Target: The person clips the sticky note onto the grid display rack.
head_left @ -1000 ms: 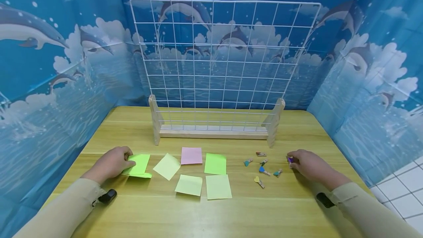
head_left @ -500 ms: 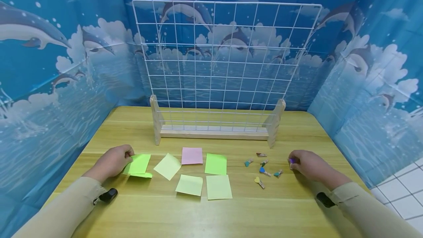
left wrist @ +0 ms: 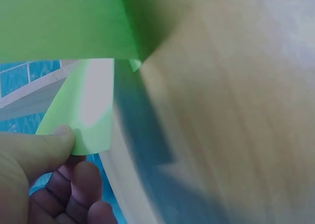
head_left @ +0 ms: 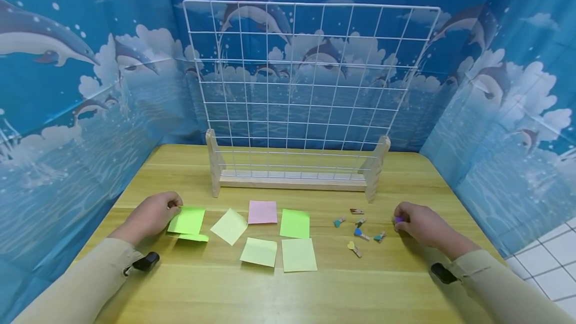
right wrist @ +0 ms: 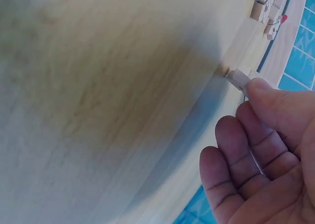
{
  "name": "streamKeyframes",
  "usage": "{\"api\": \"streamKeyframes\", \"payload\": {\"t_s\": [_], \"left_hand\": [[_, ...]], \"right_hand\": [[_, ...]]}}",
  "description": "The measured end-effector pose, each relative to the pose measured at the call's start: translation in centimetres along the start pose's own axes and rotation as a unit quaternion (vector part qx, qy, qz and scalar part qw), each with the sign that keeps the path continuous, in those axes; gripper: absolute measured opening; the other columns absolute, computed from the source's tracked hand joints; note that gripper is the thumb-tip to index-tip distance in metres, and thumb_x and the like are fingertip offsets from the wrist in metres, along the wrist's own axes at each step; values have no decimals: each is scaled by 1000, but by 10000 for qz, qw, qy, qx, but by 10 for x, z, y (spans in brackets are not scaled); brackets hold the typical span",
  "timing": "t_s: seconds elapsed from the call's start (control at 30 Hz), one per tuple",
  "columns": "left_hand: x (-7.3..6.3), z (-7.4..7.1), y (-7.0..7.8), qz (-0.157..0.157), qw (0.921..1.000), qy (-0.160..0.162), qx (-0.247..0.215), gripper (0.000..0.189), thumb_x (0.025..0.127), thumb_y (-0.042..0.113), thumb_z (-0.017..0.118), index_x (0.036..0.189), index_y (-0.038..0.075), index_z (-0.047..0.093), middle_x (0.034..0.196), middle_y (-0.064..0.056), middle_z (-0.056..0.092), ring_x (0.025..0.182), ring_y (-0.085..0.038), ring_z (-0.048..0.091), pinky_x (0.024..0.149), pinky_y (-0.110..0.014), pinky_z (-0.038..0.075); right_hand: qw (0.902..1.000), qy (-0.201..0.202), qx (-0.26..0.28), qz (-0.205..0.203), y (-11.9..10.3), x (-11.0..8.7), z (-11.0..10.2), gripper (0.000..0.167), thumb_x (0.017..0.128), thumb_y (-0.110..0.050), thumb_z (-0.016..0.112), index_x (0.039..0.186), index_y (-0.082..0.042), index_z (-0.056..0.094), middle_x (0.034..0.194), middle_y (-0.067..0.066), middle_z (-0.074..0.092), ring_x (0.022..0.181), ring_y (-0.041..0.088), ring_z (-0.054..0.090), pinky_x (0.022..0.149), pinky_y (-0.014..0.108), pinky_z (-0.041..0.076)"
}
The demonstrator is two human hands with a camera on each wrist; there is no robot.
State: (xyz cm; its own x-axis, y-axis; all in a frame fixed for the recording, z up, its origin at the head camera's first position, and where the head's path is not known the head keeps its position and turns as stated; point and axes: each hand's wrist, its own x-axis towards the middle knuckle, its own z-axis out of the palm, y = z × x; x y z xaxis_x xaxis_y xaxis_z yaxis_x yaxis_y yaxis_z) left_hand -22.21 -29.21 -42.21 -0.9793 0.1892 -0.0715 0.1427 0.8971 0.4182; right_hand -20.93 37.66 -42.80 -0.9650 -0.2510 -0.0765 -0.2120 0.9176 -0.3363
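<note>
currently, your left hand (head_left: 150, 216) is narrow, pinching a green note (head_left: 186, 221) by its far left corner, near the left edge of the table (head_left: 310, 296). a bright green strip shows beneath the note's near edge, with shadow under it; you cannot tell whether that is a fold or another sheet. your right hand (head_left: 418, 221) is likewise narrow, thumb and finger pinching a purple clip (head_left: 399, 220), other fingers loosely bent. whether that clip's tip touches the wood cannot be told.

between your hands, the yellow note (head_left: 229, 226) sits just right of the held sheet, its corners turned diagonally. the pink note (head_left: 263, 212) lies nearest the wire rack (head_left: 313, 85), a short gap short of the wooden base (head_left: 292, 182). a second green note (head_left: 294, 224) lies right of the pink one; two pale notes lie nearer you.

six loose clips, the blue clip (head_left: 361, 234) among them, lie clustered left of your right hand, well apart from its fingers. a strip of wood divides them from the notes. you have room along the near side, and some between your right hand and the right edge.
</note>
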Motion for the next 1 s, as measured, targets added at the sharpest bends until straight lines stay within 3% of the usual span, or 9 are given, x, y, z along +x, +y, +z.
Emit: {"api": "streamKeyframes", "payload": {"t_s": [0.33, 0.47, 0.73, 1.0], "left_hand": [[1, -12, 8, 50, 9992, 366, -168, 12, 108, 19, 59, 112, 12, 68, 112, -12, 72, 96, -27, 65, 82, -45, 51], [0, -18, 11, 89, 9987, 432, -262, 14, 109, 20, 57, 114, 11, 67, 112, -13, 71, 90, -24, 61, 78, -41, 50], [1, -28, 13, 135, 9973, 530, -485, 18, 112, 23, 52, 117, 9, 63, 97, -7, 66, 72, -19, 54, 68, -35, 44], [8, -39, 26, 312, 9934, 906, -624, 21, 112, 23, 52, 122, 8, 64, 109, -11, 68, 86, -23, 59, 77, -40, 50]], "right_hand": [[9991, 122, 318, 258, 1, 0, -2, 13, 101, -14, 70, 100, -6, 60, 87, 2, 62, 75, 18, 51, 62, 31, 43], [9986, 301, 367, 223, -1, 0, -4, 11, 101, -13, 68, 99, -6, 60, 87, 3, 64, 74, 18, 52, 62, 31, 43], [9963, 754, 410, -7, -11, 1, -7, 7, 101, -10, 68, 98, -7, 62, 96, 6, 73, 82, 15, 64, 65, 30, 48], [9934, 1030, 423, -261, -30, 2, -11, 5, 102, -10, 68, 100, -9, 64, 98, 6, 77, 87, 20, 72, 65, 28, 51]]}}
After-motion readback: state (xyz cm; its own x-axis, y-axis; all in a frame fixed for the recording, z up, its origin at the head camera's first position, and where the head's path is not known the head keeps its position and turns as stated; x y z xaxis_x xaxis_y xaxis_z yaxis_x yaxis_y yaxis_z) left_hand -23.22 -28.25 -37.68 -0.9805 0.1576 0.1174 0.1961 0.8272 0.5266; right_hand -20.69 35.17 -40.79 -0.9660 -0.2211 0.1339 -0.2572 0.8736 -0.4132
